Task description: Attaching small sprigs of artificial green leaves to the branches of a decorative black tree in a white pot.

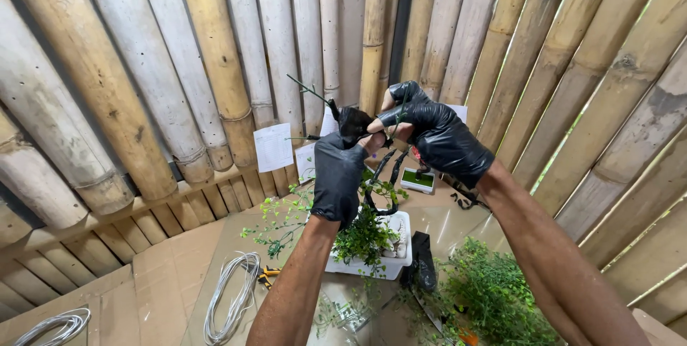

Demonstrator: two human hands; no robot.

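- Left hand [340,174] in a black glove pinches a thin dark wire-wrapped branch [315,94], raised above the table middle
- Right hand [436,135], gloved, closes fingertips on the same branch
- Below, a white rectangular pot [390,264] already holds green foliage; coiled silver wire [229,296] lies unused at the table's left edge

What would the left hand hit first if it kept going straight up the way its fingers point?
Probably the dark wrapped stem the left hand already pinches, with the right hand gripping just beside it. Past those stands the bamboo wall, though depth is unclear.
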